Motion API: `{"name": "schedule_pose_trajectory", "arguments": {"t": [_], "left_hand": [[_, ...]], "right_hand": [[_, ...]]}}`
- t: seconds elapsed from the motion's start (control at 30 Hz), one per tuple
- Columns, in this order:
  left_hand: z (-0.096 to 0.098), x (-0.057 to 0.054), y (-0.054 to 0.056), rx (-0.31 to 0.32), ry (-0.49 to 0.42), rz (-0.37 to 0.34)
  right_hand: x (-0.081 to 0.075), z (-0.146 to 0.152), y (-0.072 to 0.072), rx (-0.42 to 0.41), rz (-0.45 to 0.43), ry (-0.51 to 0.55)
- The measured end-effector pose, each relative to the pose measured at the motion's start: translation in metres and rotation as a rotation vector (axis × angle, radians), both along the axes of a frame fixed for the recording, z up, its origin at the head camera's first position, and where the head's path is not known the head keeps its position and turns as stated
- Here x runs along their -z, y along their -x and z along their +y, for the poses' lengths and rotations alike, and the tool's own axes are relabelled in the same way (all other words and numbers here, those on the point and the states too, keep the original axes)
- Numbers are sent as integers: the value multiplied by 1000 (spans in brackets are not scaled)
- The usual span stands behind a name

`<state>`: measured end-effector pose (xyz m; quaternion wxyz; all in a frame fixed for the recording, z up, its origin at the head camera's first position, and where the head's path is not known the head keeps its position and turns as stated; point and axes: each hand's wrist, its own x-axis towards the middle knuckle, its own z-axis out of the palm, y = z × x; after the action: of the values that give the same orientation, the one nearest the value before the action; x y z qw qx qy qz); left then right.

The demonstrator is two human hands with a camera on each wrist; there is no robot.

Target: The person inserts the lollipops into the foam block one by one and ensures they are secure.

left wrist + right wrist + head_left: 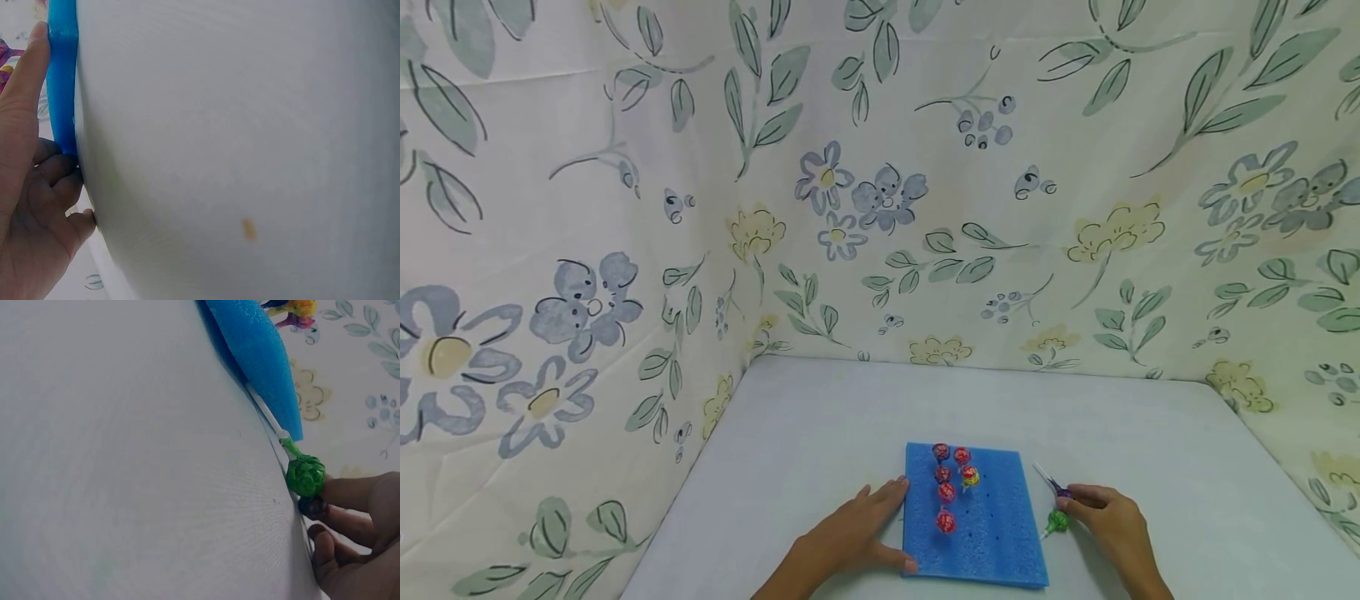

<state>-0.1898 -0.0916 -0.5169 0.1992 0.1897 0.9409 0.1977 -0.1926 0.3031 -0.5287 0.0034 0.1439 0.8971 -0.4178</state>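
Note:
A blue foam board (1003, 546) lies on the white table, with small dark holes in its top. Several red-wrapped lollipops (946, 522) and a red-and-yellow lollipop (971, 477) stand in it, heads up. My left hand (850, 533) rests along the board's left side, fingers extended at the edge and thumb at the near left corner. To the right of the board, my right hand (1108, 512) pinches a dark purple lollipop (1063, 492) by its head, its white stick pointing away and left. A green lollipop (306, 476) lies just beside those fingers, its stick toward the board.
The white tabletop (805, 433) stretches around the board. Cloth with a leaf and flower print (955, 183) hangs at the back and along both sides.

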Motion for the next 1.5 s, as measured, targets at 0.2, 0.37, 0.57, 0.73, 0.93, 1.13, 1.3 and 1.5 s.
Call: {"name": "schedule_pose_trajectory", "arguments": {"t": [0.2, 0.37, 0.57, 0.73, 0.93, 1.13, 1.3, 1.5], "left_hand": [[2, 0, 2, 4, 10, 0], [2, 0, 2, 12, 12, 11], [2, 1, 2, 15, 9, 14], [2, 0, 1, 19, 9, 17], [2, -1, 1, 12, 8, 14], [2, -1, 1, 8, 8, 14], [2, -2, 1, 9, 14, 15], [2, -2, 1, 8, 10, 13]], "right_hand": [[1, 0, 1, -4, 8, -7], [1, -1, -2, 30, 63, 7], [-4, -7, -5, 112, 127, 46], [-8, -11, -6, 132, 198, 123], [-12, -17, -9, 133, 256, 166], [-12, -19, -13, 50, 396, 246], [-10, -18, -14, 0, 472, 283], [-13, -21, -14, 57, 400, 232]]}}
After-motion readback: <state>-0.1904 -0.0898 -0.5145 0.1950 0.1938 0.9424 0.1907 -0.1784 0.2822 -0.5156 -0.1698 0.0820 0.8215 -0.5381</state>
